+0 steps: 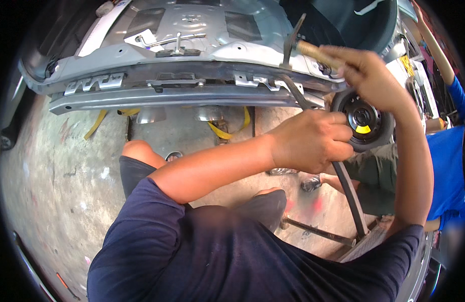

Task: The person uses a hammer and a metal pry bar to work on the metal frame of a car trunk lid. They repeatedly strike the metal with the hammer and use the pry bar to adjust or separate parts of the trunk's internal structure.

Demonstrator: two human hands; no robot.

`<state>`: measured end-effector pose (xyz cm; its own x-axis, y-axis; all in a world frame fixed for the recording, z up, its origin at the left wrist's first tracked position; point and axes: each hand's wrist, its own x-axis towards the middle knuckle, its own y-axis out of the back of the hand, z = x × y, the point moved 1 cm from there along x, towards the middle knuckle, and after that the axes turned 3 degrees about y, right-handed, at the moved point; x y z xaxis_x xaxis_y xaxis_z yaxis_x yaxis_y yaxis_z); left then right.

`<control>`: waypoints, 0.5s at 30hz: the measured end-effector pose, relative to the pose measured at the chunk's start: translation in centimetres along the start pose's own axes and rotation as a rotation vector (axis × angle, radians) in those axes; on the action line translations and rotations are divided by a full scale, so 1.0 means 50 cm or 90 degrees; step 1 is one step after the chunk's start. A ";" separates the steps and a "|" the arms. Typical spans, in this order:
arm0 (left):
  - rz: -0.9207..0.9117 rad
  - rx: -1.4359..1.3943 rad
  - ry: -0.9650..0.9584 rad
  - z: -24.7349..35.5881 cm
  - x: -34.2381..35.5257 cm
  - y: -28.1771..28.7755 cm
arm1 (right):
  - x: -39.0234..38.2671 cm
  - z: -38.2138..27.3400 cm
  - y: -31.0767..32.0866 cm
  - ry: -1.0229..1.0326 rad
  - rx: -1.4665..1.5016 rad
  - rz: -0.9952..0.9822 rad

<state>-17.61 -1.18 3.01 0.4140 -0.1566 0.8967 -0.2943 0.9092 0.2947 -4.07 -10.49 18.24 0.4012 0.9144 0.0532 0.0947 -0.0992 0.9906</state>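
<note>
My left hand (pixel 313 141) is wrapped round a long dark pry bar (pixel 349 194). The bar's upper end reaches the rear panel (pixel 217 68) of a car body, near a bright slotted bracket (pixel 260 80). Its lower end hangs down to the right of my knees. Up and to the right, my right hand (pixel 366 75) grips the wooden handle of a hammer (pixel 291 43). The hammer's metal head is over the panel's edge, close to the bar's upper end; whether they touch I cannot tell. A silver bumper beam (pixel 192 99) runs below the panel.
A spare wheel (pixel 363 115) stands behind my left hand. Yellow straps (pixel 230 132) hang under the car. A metal wrench (pixel 172 39) lies on the trunk floor. Beside me at right is another person in a blue shirt (pixel 446 171). A metal tube (pixel 320 231) lies low on the right.
</note>
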 end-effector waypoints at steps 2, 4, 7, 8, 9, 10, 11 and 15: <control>0.003 0.004 -0.011 0.001 -0.002 0.008 | -0.001 -0.029 0.042 -0.210 0.158 0.077; 0.008 -0.010 -0.013 0.005 0.001 0.005 | -0.021 0.008 0.050 -0.166 0.226 0.271; 0.001 0.003 -0.011 0.007 0.004 0.002 | -0.026 0.033 0.004 -0.046 0.085 0.326; -0.004 0.000 -0.006 0.008 0.002 0.000 | -0.032 0.031 -0.011 -0.029 0.034 0.237; -0.010 0.000 0.001 0.006 -0.003 -0.001 | -0.034 0.021 -0.031 -0.003 -0.010 0.149; -0.017 0.000 0.007 0.005 -0.007 -0.001 | -0.039 0.006 -0.049 0.026 -0.051 0.067; -0.031 0.009 0.005 0.003 -0.013 0.001 | -0.041 -0.003 -0.035 -0.063 0.025 0.040; -0.041 0.006 -0.003 0.005 -0.014 0.003 | -0.050 -0.022 -0.030 -0.238 0.231 0.231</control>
<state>-18.17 -1.06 2.51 0.4278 -0.2172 0.8774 -0.2753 0.8933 0.3553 -6.22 -12.21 16.77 0.7504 0.6054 0.2653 0.1698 -0.5644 0.8078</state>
